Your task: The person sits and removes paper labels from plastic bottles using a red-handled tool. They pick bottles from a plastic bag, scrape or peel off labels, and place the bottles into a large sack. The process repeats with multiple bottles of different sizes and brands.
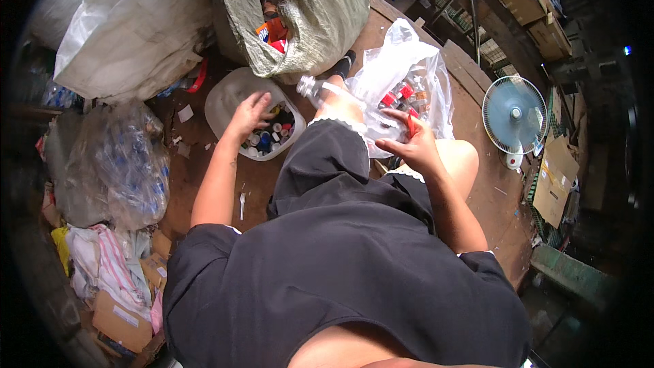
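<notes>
My left hand (252, 117) is over a white plastic tub (219, 99) with its fingers apart and nothing seen in them. Bottle caps (274, 131) in several colours lie inside the tub. At my right hand (419, 144) is a clear plastic bottle (334, 97), slanting above my knee with its neck toward the left. Thumb and fingers reach around the bottle's lower end, which is hard to make out. A small red thing (413, 124) also shows against that hand; its kind is unclear. Just beyond stands a clear plastic bag (436, 78) holding bottles with red labels (402, 95).
A large woven sack (327, 20) with packaging stands ahead, beside another pale sack (136, 34). Bagged bottles (133, 170), cloths (109, 259) and cardboard (122, 320) crowd the left. To the right is a fan (516, 114). A white plastic fork (242, 206) lies on the floor.
</notes>
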The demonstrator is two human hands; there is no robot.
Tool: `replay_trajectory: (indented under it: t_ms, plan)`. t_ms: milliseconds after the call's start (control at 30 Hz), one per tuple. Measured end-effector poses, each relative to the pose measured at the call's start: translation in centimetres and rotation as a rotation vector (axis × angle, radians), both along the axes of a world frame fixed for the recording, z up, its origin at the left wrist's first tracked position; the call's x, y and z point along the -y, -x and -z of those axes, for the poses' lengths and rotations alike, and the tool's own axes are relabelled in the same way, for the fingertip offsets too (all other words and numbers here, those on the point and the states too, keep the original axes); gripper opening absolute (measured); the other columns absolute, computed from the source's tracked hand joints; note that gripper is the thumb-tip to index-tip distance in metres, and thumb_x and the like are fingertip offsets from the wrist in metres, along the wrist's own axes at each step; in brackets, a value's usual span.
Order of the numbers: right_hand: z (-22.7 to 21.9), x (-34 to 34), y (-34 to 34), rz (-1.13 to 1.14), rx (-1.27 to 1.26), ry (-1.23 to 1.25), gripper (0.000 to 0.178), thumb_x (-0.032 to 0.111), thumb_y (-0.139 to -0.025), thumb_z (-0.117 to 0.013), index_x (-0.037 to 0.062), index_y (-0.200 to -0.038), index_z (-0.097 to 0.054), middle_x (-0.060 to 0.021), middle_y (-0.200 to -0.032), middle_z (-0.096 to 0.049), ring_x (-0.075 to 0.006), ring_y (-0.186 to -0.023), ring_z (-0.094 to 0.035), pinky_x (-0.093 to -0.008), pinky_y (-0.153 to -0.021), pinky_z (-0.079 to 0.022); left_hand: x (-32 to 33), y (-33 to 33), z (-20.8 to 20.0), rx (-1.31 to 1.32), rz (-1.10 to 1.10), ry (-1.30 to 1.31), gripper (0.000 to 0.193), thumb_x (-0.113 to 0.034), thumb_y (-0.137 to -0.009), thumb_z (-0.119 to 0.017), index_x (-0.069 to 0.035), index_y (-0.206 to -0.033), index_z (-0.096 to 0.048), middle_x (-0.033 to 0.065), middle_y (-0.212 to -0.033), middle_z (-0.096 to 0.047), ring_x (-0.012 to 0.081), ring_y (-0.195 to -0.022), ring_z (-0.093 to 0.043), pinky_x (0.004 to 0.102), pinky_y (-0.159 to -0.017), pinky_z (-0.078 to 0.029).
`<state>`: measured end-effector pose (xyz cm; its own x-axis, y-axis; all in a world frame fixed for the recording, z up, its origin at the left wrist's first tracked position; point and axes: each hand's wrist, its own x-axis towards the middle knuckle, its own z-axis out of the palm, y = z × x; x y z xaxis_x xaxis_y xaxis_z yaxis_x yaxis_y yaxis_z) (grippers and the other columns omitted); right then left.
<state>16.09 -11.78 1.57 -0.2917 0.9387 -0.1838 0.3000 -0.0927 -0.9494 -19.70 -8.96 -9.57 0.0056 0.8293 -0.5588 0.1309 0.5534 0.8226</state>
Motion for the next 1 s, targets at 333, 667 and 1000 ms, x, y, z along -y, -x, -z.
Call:
replay_trajectory:
  t_ms: [333,667,1000]
  plan:
    - [-0.6,-1.8,1.5,-0.066,-0.077,0.313,0.052,0.019,-0.070,-0.074,0.0037,-0.116,-0.053,-0.0024,-0.083,-0.057,-0.0070,-0.070,-0.053,-0.0209,-0.060,-0.043,-2.3,3.1,-16.9,0.119,0.126,-0.451,0.031,-0.027,-0.084,-0.062,-0.005,-0.106,-0.060,0.0025,-0.095,-0.062,0.0112,-0.081,-0.059,0.0255,-0.068,-0.052]
    - [5.0,-11.0,8.0,-0.021,0.155,-0.152,0.029,0.028,-0.086,-0.056,0.0016,-0.097,-0.060,-0.0138,-0.082,-0.064,-0.0191,-0.074,-0.059,-0.0326,-0.068,-0.046,-13.8,12.7,-15.5,-0.282,-0.361,-0.756,0.077,-0.057,-0.074,-0.063,0.002,-0.119,-0.042,0.0136,-0.110,-0.054,0.0268,-0.099,-0.054,0.0358,-0.084,-0.042]
    - [9.7,-20.1,16.8,0.167,0.514,-0.049,0.022,0.024,-0.070,-0.058,0.0050,-0.078,-0.066,-0.0206,-0.082,-0.064,-0.0345,-0.083,-0.062,-0.0414,-0.075,-0.048,-9.7,1.9,-4.9,-0.628,-0.175,-0.438,0.039,-0.036,-0.080,-0.059,0.002,-0.076,-0.063,0.0220,-0.068,-0.059,0.0283,-0.065,-0.062,0.0376,-0.064,-0.046]
